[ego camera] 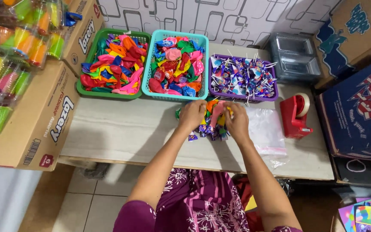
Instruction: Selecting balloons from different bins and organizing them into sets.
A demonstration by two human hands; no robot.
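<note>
Bunching together over the small pile of balloons and lollipops (211, 122) on the table (121, 133), both hands are pinching it: left hand (192, 115) and right hand (237, 120) flanking it equally close, fingers closed.

surface: pale wood-grain table (121, 133). along the far edge, left to right: green basket (87, 88) of balloons, teal basket (149, 68) of balloons touching it, purple basket (211, 92) of wrapped lollipops just beside that. past the purple one, a stack of clear plastic trays (295, 58). red tape dispenser (295, 115) near the right edge. clear plastic bags (266, 131) lie flat left of the dispenser. small pile of balloons and lollipops (211, 124) sits in front of the baskets, at mid-table, touching the bags' left edge. a cardboard box (39, 124) overlaps the left end.
</note>
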